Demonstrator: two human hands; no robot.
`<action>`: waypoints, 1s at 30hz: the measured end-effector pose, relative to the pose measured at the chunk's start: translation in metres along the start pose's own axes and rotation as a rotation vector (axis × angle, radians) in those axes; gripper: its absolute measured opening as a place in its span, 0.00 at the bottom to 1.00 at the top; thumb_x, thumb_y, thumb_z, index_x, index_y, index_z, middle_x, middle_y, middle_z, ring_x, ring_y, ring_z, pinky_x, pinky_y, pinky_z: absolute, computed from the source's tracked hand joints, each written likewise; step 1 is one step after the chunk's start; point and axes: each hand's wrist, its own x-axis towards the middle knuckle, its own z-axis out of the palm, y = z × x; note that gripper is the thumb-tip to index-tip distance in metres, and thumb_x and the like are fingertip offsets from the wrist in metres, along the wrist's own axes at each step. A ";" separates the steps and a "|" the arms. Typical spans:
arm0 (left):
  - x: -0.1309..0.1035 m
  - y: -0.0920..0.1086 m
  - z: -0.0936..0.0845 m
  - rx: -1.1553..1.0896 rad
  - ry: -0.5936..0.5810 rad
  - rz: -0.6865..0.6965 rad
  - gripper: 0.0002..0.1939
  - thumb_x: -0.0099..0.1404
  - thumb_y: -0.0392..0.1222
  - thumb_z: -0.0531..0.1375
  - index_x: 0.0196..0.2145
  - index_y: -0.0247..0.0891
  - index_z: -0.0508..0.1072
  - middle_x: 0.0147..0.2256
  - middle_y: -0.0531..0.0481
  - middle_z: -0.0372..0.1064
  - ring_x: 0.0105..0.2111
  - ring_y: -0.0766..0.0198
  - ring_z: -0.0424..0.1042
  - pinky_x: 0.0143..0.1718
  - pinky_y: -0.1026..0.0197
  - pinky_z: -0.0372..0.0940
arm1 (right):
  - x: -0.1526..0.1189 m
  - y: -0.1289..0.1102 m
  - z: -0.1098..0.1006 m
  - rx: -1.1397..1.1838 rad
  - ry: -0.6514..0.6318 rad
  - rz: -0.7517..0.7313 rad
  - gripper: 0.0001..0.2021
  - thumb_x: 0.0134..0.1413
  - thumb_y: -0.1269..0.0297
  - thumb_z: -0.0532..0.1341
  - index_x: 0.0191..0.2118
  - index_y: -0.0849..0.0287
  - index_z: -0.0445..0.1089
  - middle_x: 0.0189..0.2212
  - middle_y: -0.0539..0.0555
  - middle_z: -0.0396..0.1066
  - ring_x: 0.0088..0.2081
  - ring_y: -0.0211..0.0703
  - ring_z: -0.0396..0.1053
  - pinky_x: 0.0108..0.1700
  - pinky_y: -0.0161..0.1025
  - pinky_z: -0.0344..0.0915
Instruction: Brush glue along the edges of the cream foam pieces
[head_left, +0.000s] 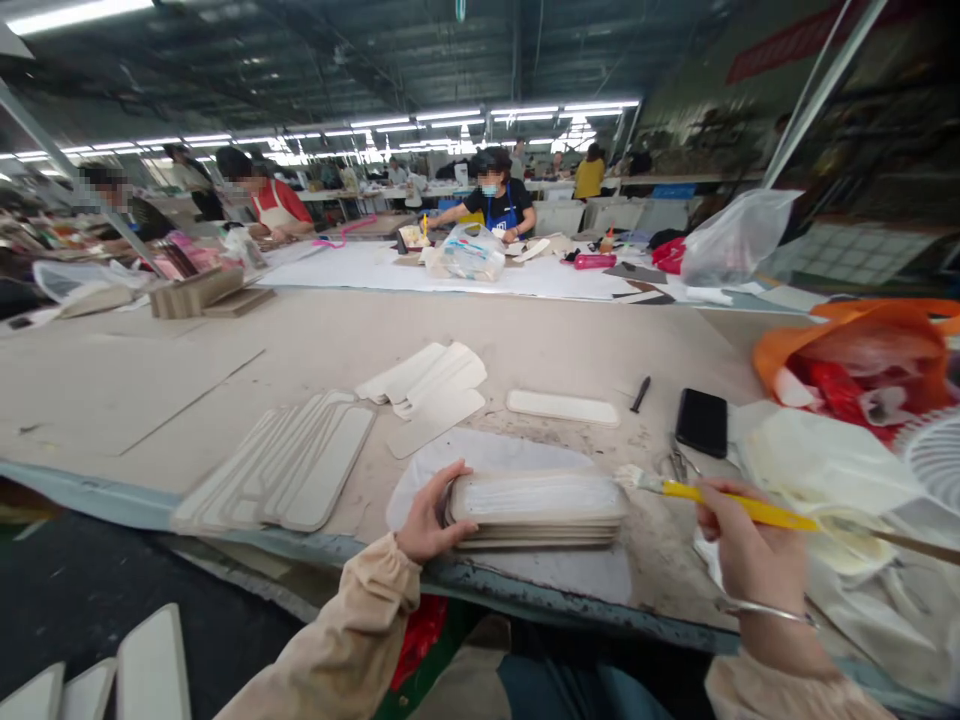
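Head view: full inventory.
Table: one, beige, foreground
Panel stack: one, cream, table front
Brush: one, yellow handle, right
Fanned panels: several, cream, left of stack
Loose strips: several, white, centre
Lone panel: one, cream, behind stack
Phone: one, black, right
Rod: one, black, near phone
Bag: one, orange, right
Fan: one, white, right edge
Plastic bags: several, clear, background
Panels: three, cream, lower left
People: several, mixed clothing, background
Lights: several, white, ceiling
Left hand: one, on stack
Right hand: one, holding brush

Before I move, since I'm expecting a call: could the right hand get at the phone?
Probably: nothing covers the phone beyond the right hand, though that hand grips a brush and may need freeing.
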 end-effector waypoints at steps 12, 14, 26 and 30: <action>0.067 -0.036 -0.076 0.946 0.220 -0.416 0.31 0.60 0.51 0.58 0.55 0.26 0.67 0.55 0.26 0.65 0.58 0.37 0.62 0.59 0.40 0.56 | 0.002 -0.001 0.000 0.301 0.133 0.032 0.13 0.46 0.54 0.68 0.33 0.58 0.71 0.21 0.47 0.65 0.21 0.35 0.61 0.21 0.33 0.58; 0.070 -0.041 -0.082 1.019 0.146 -0.488 0.31 0.61 0.52 0.56 0.53 0.23 0.70 0.51 0.24 0.68 0.55 0.36 0.66 0.57 0.40 0.58 | 0.000 -0.001 0.001 0.269 0.113 0.017 0.15 0.47 0.53 0.67 0.34 0.59 0.71 0.20 0.47 0.66 0.21 0.35 0.60 0.22 0.33 0.58; 0.066 -0.002 -0.092 0.164 0.579 -0.323 0.16 0.55 0.53 0.65 0.35 0.38 0.77 0.32 0.50 0.75 0.37 0.57 0.73 0.43 0.55 0.68 | -0.012 -0.014 0.015 0.195 0.114 -0.088 0.19 0.53 0.48 0.63 0.44 0.57 0.71 0.31 0.53 0.74 0.26 0.40 0.70 0.29 0.38 0.69; 0.073 0.055 -0.080 -0.058 0.378 -0.178 0.11 0.53 0.49 0.68 0.31 0.40 0.76 0.33 0.52 0.75 0.35 0.60 0.72 0.39 0.59 0.69 | -0.017 -0.014 0.026 0.271 0.036 -0.070 0.18 0.53 0.46 0.63 0.42 0.55 0.68 0.40 0.56 0.75 0.37 0.45 0.75 0.38 0.42 0.73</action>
